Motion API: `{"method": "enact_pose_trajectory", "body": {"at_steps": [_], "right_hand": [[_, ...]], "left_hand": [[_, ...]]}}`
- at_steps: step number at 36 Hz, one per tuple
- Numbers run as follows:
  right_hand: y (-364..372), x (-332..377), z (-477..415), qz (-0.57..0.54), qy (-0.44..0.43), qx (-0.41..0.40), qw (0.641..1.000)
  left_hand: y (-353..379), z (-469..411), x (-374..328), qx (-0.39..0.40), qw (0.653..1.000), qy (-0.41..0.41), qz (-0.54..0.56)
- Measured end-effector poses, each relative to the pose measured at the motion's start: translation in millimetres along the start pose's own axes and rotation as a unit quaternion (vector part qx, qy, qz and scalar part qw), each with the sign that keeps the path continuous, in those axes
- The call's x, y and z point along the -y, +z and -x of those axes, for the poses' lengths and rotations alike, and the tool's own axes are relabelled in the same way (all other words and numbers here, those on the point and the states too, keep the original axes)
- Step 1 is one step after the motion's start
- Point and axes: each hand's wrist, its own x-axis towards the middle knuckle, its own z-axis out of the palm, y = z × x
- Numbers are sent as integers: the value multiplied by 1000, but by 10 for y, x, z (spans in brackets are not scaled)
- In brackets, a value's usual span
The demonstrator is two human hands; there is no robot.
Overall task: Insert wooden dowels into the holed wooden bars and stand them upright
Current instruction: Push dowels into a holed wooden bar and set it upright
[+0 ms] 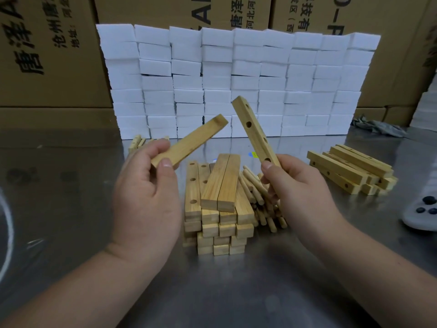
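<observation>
Two bars are held above the tabletop (212,292): our left hand (144,200) pinches a plain-faced bar (189,142) by its near end, and our right hand (305,200) grips a holed bar (254,131), both tilted. Just beyond lies a stack of bars (220,209) with dowels (257,192) heaped against its right side. White blocks (236,79) wall the back.

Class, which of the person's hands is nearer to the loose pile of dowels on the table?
Right. The right hand overlaps the dowels in view; the left hand lies across the bar stack from them.
</observation>
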Motion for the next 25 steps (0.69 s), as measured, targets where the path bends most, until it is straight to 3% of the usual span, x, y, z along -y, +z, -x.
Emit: {"method": "enact_pose_trajectory", "body": {"at_steps": [12,17,20,25], "right_hand": [[-14,-10,-18,3,2,25,1000],[-6,-52,-34,15,23,17,999],[-10,-51,-48,9,28,13,999],[-14,-15,-18,4,-3,44,999]], "left_hand": [[2,-77,106,40,996,-79,-22],[6,37,39,106,994,-17,9],[-4,47,40,106,994,-9,30],[-13,22,74,136,987,59,-59]]}}
